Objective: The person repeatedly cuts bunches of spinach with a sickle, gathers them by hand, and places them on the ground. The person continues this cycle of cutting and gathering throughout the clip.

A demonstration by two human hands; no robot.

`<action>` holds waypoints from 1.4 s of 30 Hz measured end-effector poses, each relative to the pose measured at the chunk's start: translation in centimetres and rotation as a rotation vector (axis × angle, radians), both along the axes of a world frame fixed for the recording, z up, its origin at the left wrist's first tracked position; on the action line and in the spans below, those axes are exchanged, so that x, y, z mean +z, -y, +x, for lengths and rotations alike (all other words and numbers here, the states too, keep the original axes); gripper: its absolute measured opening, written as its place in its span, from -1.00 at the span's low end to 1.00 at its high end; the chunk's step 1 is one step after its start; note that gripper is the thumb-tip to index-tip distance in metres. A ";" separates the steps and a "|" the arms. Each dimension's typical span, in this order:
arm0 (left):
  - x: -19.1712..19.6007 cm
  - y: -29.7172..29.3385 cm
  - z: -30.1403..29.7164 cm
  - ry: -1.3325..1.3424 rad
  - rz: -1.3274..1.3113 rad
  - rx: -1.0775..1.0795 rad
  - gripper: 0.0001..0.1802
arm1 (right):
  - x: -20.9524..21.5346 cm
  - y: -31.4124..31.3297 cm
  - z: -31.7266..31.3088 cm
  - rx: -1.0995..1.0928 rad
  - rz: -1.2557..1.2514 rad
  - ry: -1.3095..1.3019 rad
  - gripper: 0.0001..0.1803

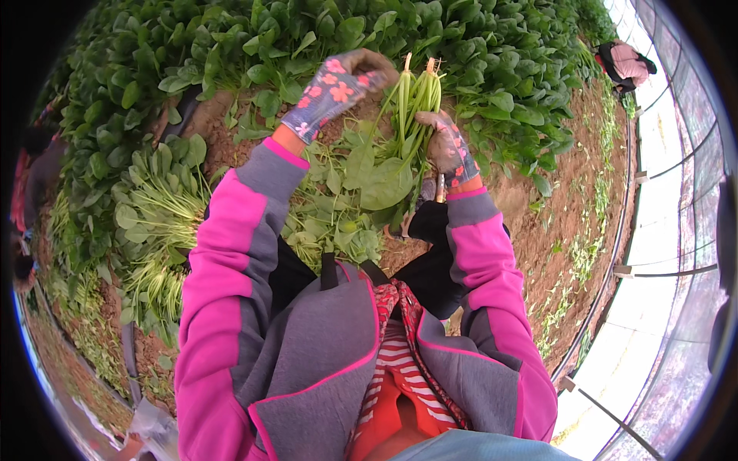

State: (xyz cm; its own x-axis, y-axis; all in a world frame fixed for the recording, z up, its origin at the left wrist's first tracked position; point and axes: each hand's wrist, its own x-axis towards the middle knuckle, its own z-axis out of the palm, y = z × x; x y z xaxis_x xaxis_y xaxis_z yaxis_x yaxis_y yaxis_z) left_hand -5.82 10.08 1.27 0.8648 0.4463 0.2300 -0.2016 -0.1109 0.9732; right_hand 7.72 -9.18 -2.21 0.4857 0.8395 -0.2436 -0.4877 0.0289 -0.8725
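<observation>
My right hand (448, 146), in a patterned glove with pink flowers, is closed around a bunch of spinach (415, 107). The bunch stands with its pale cut root ends up and its broad leaves hanging down. Just left of the root ends is my left hand (338, 88), in a matching glove. Its fingers curl inward beside the stems; whatever lies in them is hidden. Loose spinach leaves (330, 223) cover the soil below the hands. A short pale rod-like piece (440, 187) shows under my right wrist, too little of it to name.
Dense growing spinach (369, 31) fills the far side. Gathered spinach (173, 223) lies in a heap to my left. Bare soil with scattered scraps (569, 230) runs along the right, beside a plastic greenhouse wall (669, 238). Another person (626, 65) crouches at the far right.
</observation>
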 end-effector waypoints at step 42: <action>-14.8 -16.0 -42.1 -1.138 1.184 0.261 -0.78 | -4.2 -2.6 -0.2 0.349 -0.636 0.733 -0.48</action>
